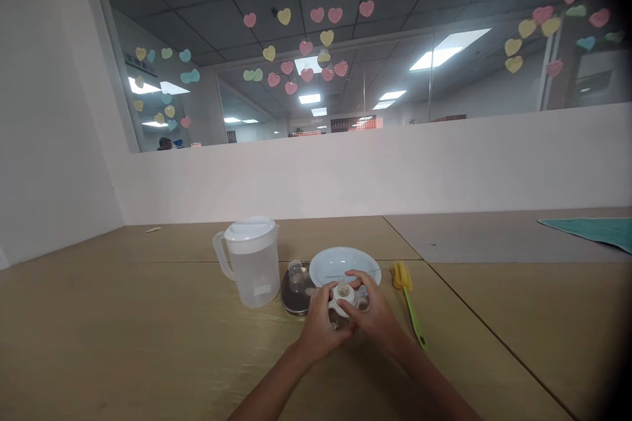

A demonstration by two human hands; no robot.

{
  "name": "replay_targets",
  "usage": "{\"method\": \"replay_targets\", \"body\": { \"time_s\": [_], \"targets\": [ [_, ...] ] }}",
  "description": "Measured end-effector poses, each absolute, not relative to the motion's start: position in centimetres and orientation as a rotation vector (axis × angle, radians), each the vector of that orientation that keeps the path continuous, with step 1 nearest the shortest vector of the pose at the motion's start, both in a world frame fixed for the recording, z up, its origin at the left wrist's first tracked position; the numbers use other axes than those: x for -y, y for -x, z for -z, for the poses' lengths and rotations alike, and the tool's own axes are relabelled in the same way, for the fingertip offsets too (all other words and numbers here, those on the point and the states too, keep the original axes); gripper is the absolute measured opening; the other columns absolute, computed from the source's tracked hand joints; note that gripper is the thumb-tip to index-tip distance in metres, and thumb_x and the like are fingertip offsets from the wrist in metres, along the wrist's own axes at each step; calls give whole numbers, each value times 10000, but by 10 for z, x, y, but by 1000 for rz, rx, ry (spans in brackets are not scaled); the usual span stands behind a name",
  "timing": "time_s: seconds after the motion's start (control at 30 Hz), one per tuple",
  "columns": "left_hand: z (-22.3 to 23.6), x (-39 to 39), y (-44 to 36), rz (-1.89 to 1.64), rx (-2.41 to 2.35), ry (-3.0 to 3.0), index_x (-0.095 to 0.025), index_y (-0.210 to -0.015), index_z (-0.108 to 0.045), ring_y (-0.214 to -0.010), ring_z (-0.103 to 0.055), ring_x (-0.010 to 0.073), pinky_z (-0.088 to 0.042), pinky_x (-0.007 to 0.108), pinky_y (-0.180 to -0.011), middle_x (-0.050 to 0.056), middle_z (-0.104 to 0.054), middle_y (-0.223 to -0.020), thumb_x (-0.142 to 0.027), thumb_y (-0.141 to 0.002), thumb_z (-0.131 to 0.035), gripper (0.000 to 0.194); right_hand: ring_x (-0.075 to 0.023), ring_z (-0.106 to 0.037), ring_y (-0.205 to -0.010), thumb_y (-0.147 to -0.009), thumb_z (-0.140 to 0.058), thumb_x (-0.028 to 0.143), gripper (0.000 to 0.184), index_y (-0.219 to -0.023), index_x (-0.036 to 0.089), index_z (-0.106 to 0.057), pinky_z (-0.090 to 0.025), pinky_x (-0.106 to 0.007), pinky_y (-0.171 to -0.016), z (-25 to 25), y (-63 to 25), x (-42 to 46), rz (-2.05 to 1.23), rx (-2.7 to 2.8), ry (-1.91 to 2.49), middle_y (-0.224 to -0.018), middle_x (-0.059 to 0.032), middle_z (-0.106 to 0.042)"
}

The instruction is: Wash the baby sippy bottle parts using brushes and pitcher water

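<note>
Between my two hands is a baby bottle top (344, 297), with a clear teat pointing up from a white collar. My left hand (322, 317) is closed around its left side. From the right, my right hand (374, 310) grips the same piece with thumb and fingers. What lies below the collar is mostly hidden by my hands. Just behind them is a white bowl (345, 256) with a thin stick-like item in it. To the left sits a round dark metal tray (291, 306), holding a small clear dome-shaped cap (295, 270).
A translucent lidded pitcher (255, 273) stands left of the tray. On the right lies a bottle brush (412, 312) with a yellow sponge head and green handle. A teal cloth (597, 231) is at the far right. Behind the table (148, 329) rises a white wall (345, 174) with a window.
</note>
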State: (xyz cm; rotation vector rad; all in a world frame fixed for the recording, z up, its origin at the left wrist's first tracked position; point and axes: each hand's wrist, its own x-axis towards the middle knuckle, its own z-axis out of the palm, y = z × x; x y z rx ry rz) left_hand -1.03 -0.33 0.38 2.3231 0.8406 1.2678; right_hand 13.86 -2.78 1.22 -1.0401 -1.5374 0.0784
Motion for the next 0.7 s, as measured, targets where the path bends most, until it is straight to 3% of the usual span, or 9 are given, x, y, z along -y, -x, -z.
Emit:
{"method": "replay_targets", "body": {
  "time_s": [0.17,0.27,0.4,0.53,0.7],
  "targets": [
    [-10,-2,25,-1145,-748,-2456,-223,-1278,-415,-1094,-485,264,-392,424,-943,103,-525,-1212,-425,-692,-679,674,-187,-587,-826,-742,-603,303,361,-1078,207,-514,-499,-329,-744,-11,-142,29,27,1580,1044,-886,-34,-593],
    [-15,-16,41,-1165,-724,-2444,-227,-1287,-404,-1145,-460,232,-362,403,-986,92,-514,-1237,-412,-840,-510,495,-184,-572,-857,-780,-570,311,296,-1053,207,-517,-490,-310,-748,-10,-140,29,72,1620,1030,-914,-44,-586],
    [-15,-46,62,-1341,-1072,-2353,-211,-1155,-505,-1135,-476,226,-356,422,-984,87,-553,-1172,-391,-905,-375,335,-186,-562,-881,-802,-557,307,265,-1042,205,-510,-479,-316,-764,-11,-139,31,72,1659,1029,-929,-50,-580],
    [-8,-71,76,-1251,-1233,-2477,-183,-990,-561,-1208,-437,248,-334,449,-1015,104,-548,-1201,-419,-859,-452,291,-187,-566,-881,-817,-539,295,239,-1038,215,-500,-478,-317,-757,-12,-139,32,69,1701,1021,-937,-51,-582],
    [2,-85,80,-916,-1348,-2702,-170,-721,-577,-1325,-284,308,-274,501,-1048,125,-416,-1376,-420,-810,-513,274,-186,-570,-866,-810,-544,305,238,-1026,216,-498,-478,-323,-746,-12,-139,30,164,1699,1010,-926,-48,-593]
  ]
}}
